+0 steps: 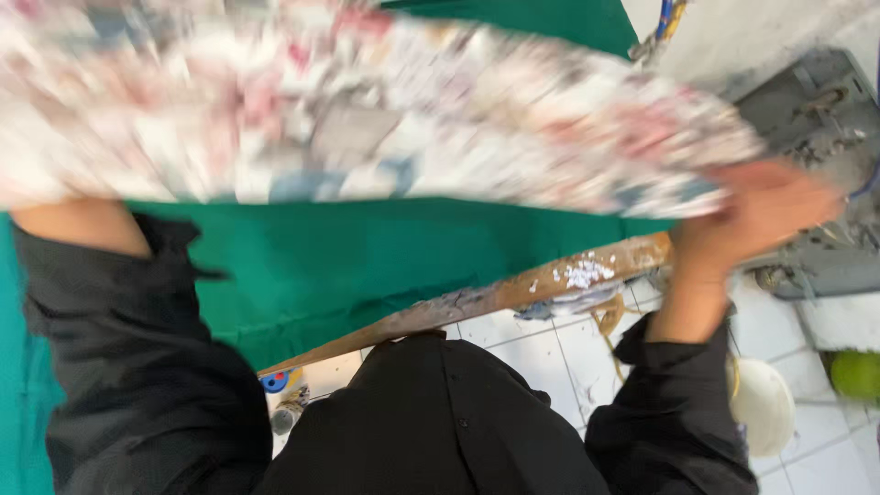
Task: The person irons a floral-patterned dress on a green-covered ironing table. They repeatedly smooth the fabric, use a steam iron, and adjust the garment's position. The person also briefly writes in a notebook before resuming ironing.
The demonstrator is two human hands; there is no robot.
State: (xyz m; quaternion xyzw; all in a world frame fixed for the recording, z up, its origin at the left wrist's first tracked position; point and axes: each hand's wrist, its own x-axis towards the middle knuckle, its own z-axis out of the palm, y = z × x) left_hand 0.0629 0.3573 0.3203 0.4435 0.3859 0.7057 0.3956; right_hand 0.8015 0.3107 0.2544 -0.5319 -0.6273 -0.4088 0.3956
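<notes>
Right hand grips one edge of a blurred floral-print fabric sheet in white, pink and grey; the left hand is hidden behind the sheet's other end, so its grasp cannot be told. The sheet is held spread above a counter covered in green cloth, apparently not touching it. A grey sewing machine stands just beyond the right hand, above a white tiled floor.

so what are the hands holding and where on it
A patterned cloth, stretched above the green cloth. The right hand grips its right end; the left hand is hidden behind its left edge.
</notes>
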